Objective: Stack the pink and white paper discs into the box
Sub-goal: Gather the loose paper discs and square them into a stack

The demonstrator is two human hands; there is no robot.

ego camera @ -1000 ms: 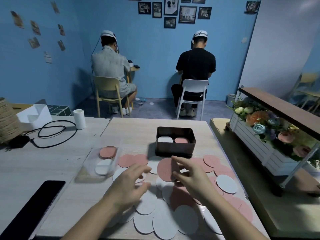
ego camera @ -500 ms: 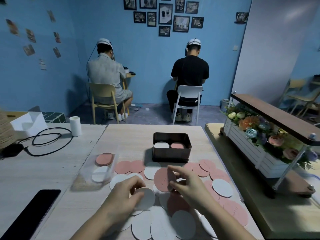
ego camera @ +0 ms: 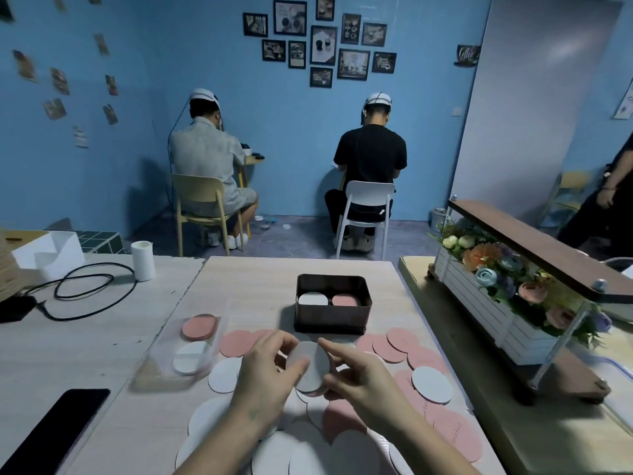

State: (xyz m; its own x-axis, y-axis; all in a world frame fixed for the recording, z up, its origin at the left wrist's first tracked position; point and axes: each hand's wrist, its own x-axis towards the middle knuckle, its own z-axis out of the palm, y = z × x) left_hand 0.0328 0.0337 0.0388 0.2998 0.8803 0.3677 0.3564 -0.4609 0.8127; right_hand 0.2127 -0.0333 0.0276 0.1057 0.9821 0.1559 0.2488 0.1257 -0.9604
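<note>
White disc [ego camera: 310, 366] sits upright, pinched between left hand [ego camera: 270, 375] and right hand [ego camera: 363, 375], both closed on its edges, above scattered discs [ego camera: 431, 383], near the box [ego camera: 332, 317].

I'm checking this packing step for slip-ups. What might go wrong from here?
1. Both hands, left hand and right hand, pinch a white disc with pink showing beneath; colours may get mixed in the box, which holds separate white and pink piles.
2. The forearms hover over loose discs; a sweep could scatter them.
</note>
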